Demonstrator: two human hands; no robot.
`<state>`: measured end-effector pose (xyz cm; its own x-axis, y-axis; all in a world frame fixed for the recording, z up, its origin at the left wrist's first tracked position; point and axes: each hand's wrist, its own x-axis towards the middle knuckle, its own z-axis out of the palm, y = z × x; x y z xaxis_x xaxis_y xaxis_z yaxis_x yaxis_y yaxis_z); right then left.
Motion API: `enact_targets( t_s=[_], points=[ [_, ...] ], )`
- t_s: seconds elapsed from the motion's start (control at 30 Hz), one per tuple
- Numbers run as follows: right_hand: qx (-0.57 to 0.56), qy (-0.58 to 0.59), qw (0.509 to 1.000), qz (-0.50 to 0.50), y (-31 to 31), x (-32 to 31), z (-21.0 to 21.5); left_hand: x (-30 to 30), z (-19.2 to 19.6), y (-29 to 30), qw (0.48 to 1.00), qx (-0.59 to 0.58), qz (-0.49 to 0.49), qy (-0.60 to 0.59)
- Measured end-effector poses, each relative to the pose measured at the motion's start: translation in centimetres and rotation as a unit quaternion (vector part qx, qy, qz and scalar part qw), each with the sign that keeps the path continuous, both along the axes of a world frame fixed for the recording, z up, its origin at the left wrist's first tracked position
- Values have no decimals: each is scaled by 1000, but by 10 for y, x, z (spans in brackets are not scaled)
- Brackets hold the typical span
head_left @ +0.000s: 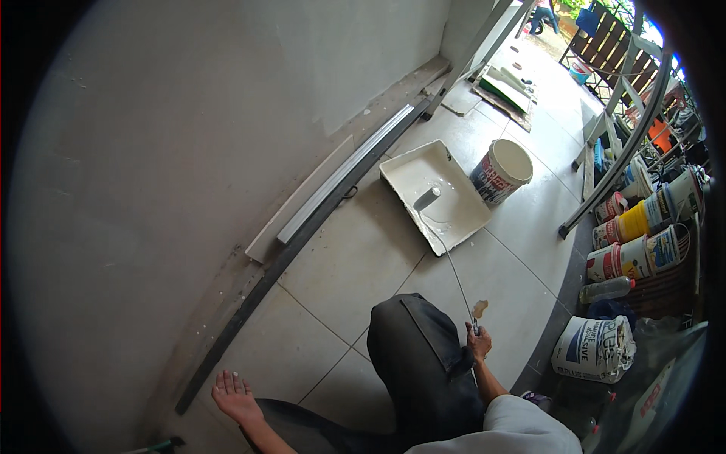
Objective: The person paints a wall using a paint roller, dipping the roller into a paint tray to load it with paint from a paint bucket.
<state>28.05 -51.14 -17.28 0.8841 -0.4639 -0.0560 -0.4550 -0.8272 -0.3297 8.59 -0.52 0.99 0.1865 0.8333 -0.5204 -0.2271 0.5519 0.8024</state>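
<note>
While the person crouches on the tiled floor [363, 257], the right hand [478, 342] is closed in a fist around the near end of a long thin roller handle [454, 272], which reaches forward over the raised knee [412, 333] so that the work can be done without stepping closer. At the far end the paint roller [426, 198] rests in the white paint tray [454, 219], lying on the sloped part, probably to take up or spread paint. It lies well ahead of the right hand, joined to it only by the rod. The left hand [234, 395] is free, its fingers loosely spread and its palm up, low near the dark base strip [249, 303] of the grey wall [174, 136], well apart from both roller and tray; it seems to help with balance. A white paint bucket [501, 171] stands tilted just beside the tray, within easy reach for refilling. More paint cans [635, 242] line the right side, near a crumpled sack [594, 348].
</note>
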Motion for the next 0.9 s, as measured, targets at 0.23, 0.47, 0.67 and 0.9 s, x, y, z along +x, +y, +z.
enact_targets(
  t_s=[0.23, 0.47, 0.67, 0.9],
  points=[
    [42, 2, 999, 0, -11, -2, -7, -3, -1, -2, 1000, -3, -5, -5],
    [441, 117, 890, -5, -20, 17, 29, -7, -1, -3, 1000, -2, 5, -3],
    [465, 235, 853, 8, -46, 53, 103, -2, 0, -6, 1000, 1, -6, -10],
    [75, 132, 971, 187, -104, 64, 191, 7, 4, -13, 999, 3, -24, -29]
  ],
)
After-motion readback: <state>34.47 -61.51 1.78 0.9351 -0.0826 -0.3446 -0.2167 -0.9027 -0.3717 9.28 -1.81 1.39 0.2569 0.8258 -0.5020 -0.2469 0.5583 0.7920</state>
